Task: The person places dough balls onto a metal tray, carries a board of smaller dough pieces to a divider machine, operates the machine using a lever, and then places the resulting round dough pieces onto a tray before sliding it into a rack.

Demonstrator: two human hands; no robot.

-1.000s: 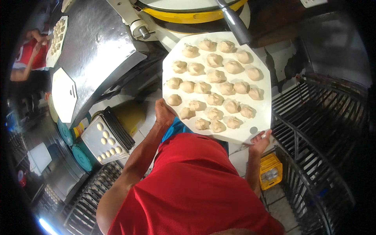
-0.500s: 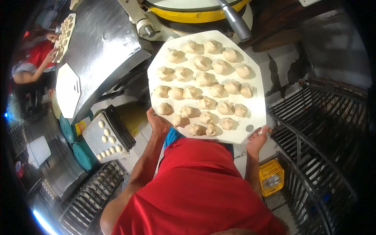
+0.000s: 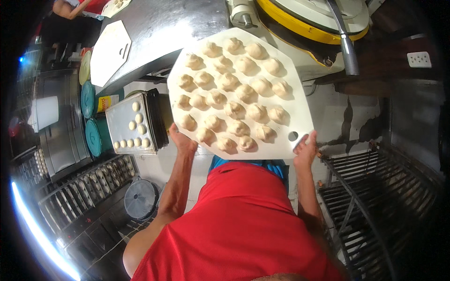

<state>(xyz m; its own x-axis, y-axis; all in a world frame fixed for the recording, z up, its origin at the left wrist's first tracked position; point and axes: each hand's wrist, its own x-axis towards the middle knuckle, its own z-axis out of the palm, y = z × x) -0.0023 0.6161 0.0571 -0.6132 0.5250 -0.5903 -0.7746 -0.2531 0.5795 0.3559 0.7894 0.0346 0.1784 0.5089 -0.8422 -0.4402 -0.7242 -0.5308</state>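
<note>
Between my hands I carry a white board (image 3: 281, 142) with cut-off corners and a round hole near my right hand. Several pale pieces of dough (image 3: 228, 82), pinched or knotted on top, are spread over it in rough rows. Gripping the near left edge is my left hand (image 3: 183, 140), with part of its fingers hidden beneath the board. My right hand (image 3: 305, 149) closes on the right corner beside the hole. The board is held off in front of my waist, above the floor.
Ahead left is a steel table (image 3: 164, 21) bearing another white board (image 3: 110, 54). A yellow-rimmed machine with a lever (image 3: 348, 51) stands ahead right. Stacked trays (image 3: 124, 124) hold dough balls at left; a black metal rack (image 3: 375, 187) is at right. Part of a co-worker's arm (image 3: 77, 8) shows far left.
My view has turned, so the table, machine and trays sit farther right in it. The board is still in both hands and has rotated slightly. The yellow crate has left view.
</note>
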